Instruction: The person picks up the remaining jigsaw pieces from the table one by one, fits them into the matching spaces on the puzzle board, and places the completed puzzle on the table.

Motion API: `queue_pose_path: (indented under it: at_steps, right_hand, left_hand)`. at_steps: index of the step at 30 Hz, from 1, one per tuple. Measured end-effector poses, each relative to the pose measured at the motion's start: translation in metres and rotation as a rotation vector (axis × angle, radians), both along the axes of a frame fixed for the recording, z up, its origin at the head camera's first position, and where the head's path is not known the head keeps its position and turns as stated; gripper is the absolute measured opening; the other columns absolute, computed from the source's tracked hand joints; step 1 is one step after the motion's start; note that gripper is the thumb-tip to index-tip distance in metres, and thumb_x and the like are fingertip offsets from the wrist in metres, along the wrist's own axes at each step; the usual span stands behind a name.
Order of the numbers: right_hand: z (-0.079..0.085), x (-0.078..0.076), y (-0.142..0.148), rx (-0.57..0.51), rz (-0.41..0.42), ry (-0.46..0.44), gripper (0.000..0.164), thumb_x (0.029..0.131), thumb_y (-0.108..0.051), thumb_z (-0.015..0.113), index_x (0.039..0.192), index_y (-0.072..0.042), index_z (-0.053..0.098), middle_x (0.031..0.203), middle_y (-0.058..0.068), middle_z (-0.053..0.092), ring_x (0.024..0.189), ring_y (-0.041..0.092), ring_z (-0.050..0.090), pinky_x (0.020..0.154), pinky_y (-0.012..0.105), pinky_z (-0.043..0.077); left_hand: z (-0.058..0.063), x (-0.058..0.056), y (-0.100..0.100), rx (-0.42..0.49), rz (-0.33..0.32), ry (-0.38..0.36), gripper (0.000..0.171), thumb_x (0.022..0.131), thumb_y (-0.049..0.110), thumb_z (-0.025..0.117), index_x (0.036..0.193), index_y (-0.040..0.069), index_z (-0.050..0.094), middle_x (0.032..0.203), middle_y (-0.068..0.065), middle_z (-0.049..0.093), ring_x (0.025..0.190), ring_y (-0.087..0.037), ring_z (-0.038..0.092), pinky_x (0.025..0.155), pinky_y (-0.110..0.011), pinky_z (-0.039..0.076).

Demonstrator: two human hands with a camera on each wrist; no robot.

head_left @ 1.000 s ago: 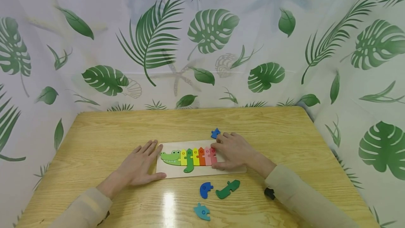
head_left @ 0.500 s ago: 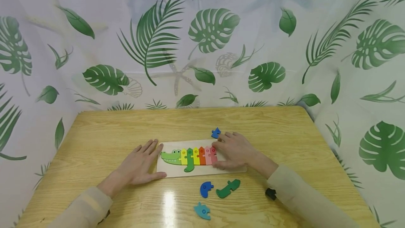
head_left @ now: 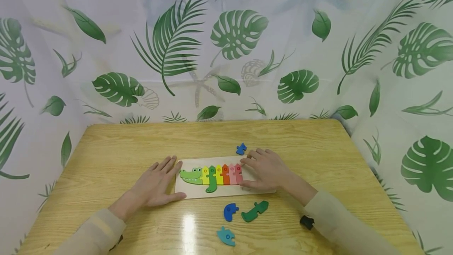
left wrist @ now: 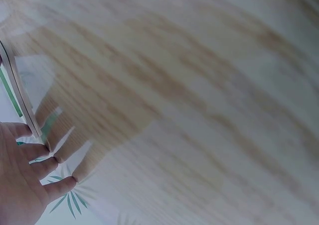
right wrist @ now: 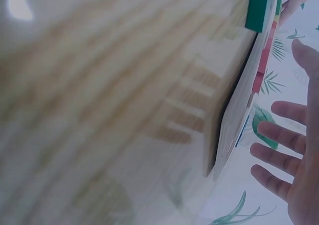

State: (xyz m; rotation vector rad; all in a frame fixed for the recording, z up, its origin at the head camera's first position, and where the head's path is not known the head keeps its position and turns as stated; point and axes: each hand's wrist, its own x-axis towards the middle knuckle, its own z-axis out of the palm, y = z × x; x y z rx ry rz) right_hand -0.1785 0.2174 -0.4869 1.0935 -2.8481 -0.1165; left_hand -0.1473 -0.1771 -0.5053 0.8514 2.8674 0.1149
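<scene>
A crocodile puzzle on a pale board [head_left: 226,192] lies in the head view, with its green head [head_left: 191,176] at left and a row of coloured pieces ending in a dark pink piece [head_left: 238,173]. My left hand [head_left: 155,184] rests at the board's left edge, thumb and fingers spread. Over the board's right part is my right hand [head_left: 267,170], its thumb and index fingertip just off the dark pink piece. In the right wrist view the right hand's fingers [right wrist: 279,155] are spread and hold nothing.
A small blue piece [head_left: 241,149] lies behind the board, near the right fingertips. In front lie a curved blue piece [head_left: 230,211], a dark green leg piece [head_left: 255,211] and a teal piece [head_left: 226,236]. Leaf-printed sheets [head_left: 226,42] surround the wooden table [head_left: 141,231].
My right hand has drawn slightly right, away from the dark pink piece, which stays in the row. The left hand has not moved.
</scene>
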Motion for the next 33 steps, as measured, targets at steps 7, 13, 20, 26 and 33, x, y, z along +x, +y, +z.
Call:
queue_pose_path:
  at_steps: [7,13,20,26,33]
  right_hand:
    - [0.002,0.010,0.002,-0.053,-0.061,0.007,0.072,0.089,-0.077,0.063,0.137,-0.024,0.069,0.126,0.002,0.071,0.114,0.024,0.065,0.097,0.043,0.059]
    - [0.008,0.019,0.003,-0.103,-0.092,0.044,0.072,0.088,-0.078,0.064,0.134,-0.022,0.071,0.122,0.002,0.072,0.110,0.024,0.066,0.092,0.043,0.060]
    - [0.011,0.030,0.006,-0.128,-0.120,0.072,0.070,0.088,-0.076,0.065,0.131,-0.022,0.072,0.119,0.002,0.073,0.108,0.024,0.067,0.090,0.044,0.061]
    - [0.013,0.042,0.010,-0.136,-0.131,0.084,0.068,0.087,-0.074,0.068,0.132,-0.023,0.073,0.118,0.000,0.074,0.108,0.022,0.067,0.087,0.043,0.062]
    - [0.014,0.052,0.013,-0.135,-0.113,0.109,0.067,0.086,-0.075,0.068,0.130,-0.024,0.074,0.115,-0.001,0.074,0.106,0.021,0.067,0.086,0.040,0.061]
  left_hand:
    - [-0.001,0.000,0.000,0.005,0.000,-0.001,0.104,0.096,0.078,0.050,0.166,0.004,0.031,0.173,-0.024,0.028,0.161,-0.042,0.030,0.126,-0.063,0.036]
    - [-0.001,0.001,0.000,0.018,0.002,-0.002,0.103,0.096,0.078,0.051,0.166,0.004,0.032,0.173,-0.024,0.028,0.161,-0.042,0.030,0.126,-0.063,0.035]
    - [-0.002,0.000,0.000,0.010,0.003,0.006,0.104,0.096,0.078,0.051,0.166,0.004,0.032,0.172,-0.024,0.029,0.161,-0.042,0.031,0.126,-0.063,0.036]
    - [-0.002,0.000,0.000,0.005,0.007,0.010,0.104,0.095,0.079,0.050,0.166,0.005,0.032,0.172,-0.024,0.029,0.161,-0.042,0.031,0.126,-0.062,0.036]
    - [-0.001,0.001,0.001,0.005,0.007,0.004,0.104,0.095,0.078,0.051,0.166,0.004,0.032,0.172,-0.024,0.029,0.161,-0.042,0.031,0.126,-0.062,0.035]
